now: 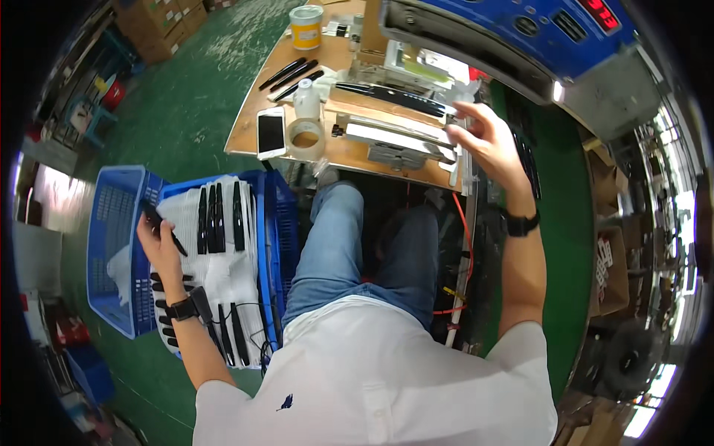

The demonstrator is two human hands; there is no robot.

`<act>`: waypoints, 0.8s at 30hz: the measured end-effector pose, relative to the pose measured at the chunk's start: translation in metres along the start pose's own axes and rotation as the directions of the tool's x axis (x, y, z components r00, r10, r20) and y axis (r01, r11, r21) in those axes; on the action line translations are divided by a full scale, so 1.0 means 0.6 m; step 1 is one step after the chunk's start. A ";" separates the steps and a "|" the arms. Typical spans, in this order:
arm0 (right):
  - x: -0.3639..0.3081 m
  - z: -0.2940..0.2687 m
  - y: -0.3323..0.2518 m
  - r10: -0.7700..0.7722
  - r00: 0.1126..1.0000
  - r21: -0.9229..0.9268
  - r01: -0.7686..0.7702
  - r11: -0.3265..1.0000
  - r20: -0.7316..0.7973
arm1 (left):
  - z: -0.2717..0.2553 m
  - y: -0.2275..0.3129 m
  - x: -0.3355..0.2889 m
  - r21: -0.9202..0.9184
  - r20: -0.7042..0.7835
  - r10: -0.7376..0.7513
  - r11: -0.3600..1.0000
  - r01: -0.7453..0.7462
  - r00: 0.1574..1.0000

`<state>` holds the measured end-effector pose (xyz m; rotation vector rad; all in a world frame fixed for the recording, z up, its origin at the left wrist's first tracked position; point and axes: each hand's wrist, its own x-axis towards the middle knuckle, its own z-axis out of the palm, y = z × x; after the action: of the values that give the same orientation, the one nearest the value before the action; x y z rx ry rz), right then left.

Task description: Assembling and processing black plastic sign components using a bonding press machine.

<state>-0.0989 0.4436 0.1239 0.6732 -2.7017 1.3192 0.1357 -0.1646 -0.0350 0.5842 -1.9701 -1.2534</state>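
Note:
My left hand is out over the blue crate, its fingers closed around a slim black plastic strip. Beneath it, more black strips lie in groups on white foam sheeting. My right hand is at the bench, thumb and forefinger apart beside the right end of a glossy black strip with small pale marks. That strip lies lengthwise behind a metal fixture. Whether the right fingertips touch its end, I cannot tell.
A blue machine with a red display overhangs the bench's back. On the wooden bench top are a phone, tape roll, white bottle, yellow-white tub and loose black strips. Another blue crate stands far left.

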 end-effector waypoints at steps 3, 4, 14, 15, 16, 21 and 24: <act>0.051 0.027 -0.018 -0.119 0.993 -0.275 0.121 0.954 0.026 | 0.109 0.126 0.014 0.056 0.247 0.187 0.977 -0.206 0.951; 0.057 0.033 -0.022 -0.138 0.990 -0.261 0.139 0.955 0.023 | 0.151 0.174 0.019 0.060 0.335 0.292 0.942 -0.330 0.896; -0.098 -0.085 0.052 -0.039 0.930 -0.272 -0.066 0.960 -0.365 | 0.490 0.443 0.015 -0.170 0.552 0.793 0.410 -0.896 0.258; -0.138 -0.100 0.080 0.049 0.910 -0.215 -0.149 0.965 -0.412 | 0.518 0.446 0.010 -0.208 0.544 0.812 0.372 -0.905 0.209; -0.179 -0.120 0.110 0.146 0.881 -0.216 -0.267 0.939 -0.451 | 0.539 0.446 0.004 -0.223 0.573 0.801 0.355 -0.908 0.173; -0.390 -0.203 0.253 0.237 0.760 -0.380 -0.537 0.753 -0.605 | 0.580 0.438 -0.025 -0.220 0.666 0.710 0.480 -0.849 0.229; -0.462 -0.208 0.310 0.483 0.675 -0.214 -0.679 0.702 -0.558 | 0.548 0.423 -0.031 -0.144 0.410 0.882 0.314 -0.938 0.233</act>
<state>0.0586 0.7382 -0.0007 -0.5744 -2.6965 0.7571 -0.1047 0.1471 0.1000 -0.8832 -2.1335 -0.4303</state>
